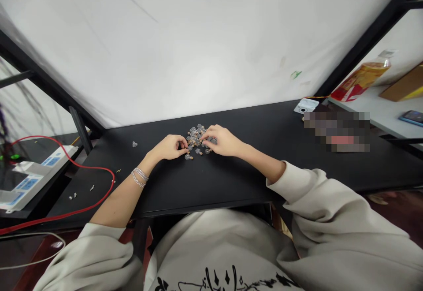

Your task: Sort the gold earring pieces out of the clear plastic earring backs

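Observation:
A pile of tiny clear glass bottles with corks [195, 137] lies on the black table [205, 178]. My left hand [170, 147] is at the pile's left edge, its thumb and fingers curled together by the nearest bottles. From the right, my right hand [223, 140] reaches over the pile with bent fingers among the bottles, covering some of them. What either hand's fingertips hold, if anything, is too small to make out. One corked bottle [189, 157] lies just in front of the left fingertips. A single clear piece [135, 144] rests apart, left of the pile.
A red cable [109, 189] loops over the table's left side, near small scattered bits [73, 196] and a white power strip [39, 178]. A small white case [306, 106] stands at the back right, beside a blurred-out item [340, 128]. A bottle [363, 77] and phone [413, 117] are farther right.

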A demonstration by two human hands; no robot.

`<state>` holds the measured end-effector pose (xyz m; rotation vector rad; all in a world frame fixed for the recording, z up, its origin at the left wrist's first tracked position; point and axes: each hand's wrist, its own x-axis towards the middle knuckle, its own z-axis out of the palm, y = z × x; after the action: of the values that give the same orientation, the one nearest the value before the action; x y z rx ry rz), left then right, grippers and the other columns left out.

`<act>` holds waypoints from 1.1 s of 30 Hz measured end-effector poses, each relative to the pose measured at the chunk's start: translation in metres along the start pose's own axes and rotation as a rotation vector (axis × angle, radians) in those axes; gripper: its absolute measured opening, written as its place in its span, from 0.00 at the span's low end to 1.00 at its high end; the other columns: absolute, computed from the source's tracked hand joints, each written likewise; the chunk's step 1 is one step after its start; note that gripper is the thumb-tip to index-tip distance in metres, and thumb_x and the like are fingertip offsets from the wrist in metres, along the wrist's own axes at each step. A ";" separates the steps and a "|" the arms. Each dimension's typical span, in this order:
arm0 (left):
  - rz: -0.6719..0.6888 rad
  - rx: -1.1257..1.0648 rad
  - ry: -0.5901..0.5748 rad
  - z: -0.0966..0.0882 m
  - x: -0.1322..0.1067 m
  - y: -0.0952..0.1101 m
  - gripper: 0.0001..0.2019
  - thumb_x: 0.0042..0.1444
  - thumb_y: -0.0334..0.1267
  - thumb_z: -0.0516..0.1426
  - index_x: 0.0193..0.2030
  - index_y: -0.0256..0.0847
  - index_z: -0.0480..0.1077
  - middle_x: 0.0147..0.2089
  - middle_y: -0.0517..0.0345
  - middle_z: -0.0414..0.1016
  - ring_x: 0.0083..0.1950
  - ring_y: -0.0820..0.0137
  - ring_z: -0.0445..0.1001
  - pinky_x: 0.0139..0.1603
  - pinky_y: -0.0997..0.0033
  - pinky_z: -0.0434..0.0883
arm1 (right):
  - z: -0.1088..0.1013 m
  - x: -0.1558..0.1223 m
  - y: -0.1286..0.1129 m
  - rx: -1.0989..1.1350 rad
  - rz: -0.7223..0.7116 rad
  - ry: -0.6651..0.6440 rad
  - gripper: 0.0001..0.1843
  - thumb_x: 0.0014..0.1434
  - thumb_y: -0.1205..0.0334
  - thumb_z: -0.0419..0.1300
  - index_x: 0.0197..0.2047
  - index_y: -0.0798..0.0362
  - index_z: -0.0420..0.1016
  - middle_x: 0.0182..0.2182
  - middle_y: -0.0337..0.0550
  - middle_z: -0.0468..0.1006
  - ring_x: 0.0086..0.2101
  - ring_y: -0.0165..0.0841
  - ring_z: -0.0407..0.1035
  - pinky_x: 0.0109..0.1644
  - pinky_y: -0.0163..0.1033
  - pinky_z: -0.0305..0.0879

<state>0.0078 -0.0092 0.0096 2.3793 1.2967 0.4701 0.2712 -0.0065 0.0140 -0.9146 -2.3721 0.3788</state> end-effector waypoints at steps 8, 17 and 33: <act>0.003 -0.047 -0.007 0.001 0.000 0.001 0.07 0.52 0.36 0.58 0.35 0.39 0.77 0.30 0.58 0.78 0.24 0.74 0.71 0.28 0.75 0.67 | -0.023 0.003 0.028 0.054 0.238 0.161 0.09 0.57 0.63 0.60 0.38 0.54 0.81 0.35 0.44 0.79 0.30 0.29 0.67 0.39 0.36 0.64; 0.132 0.020 0.177 0.002 0.000 0.005 0.08 0.56 0.34 0.57 0.37 0.39 0.78 0.33 0.57 0.77 0.26 0.76 0.68 0.32 0.74 0.67 | -0.019 0.004 0.038 -0.057 0.265 -0.007 0.09 0.57 0.66 0.60 0.39 0.55 0.82 0.38 0.47 0.79 0.32 0.31 0.69 0.42 0.37 0.65; 0.062 -0.010 0.193 0.005 0.001 0.011 0.06 0.53 0.34 0.59 0.37 0.38 0.76 0.31 0.59 0.78 0.25 0.77 0.69 0.31 0.77 0.67 | -0.001 0.002 0.038 -0.061 0.136 -0.013 0.11 0.60 0.61 0.60 0.43 0.52 0.83 0.36 0.47 0.76 0.33 0.31 0.68 0.44 0.37 0.63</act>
<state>0.0191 -0.0146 0.0105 2.4197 1.2996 0.7385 0.2906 0.0227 -0.0011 -1.1088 -2.3516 0.3677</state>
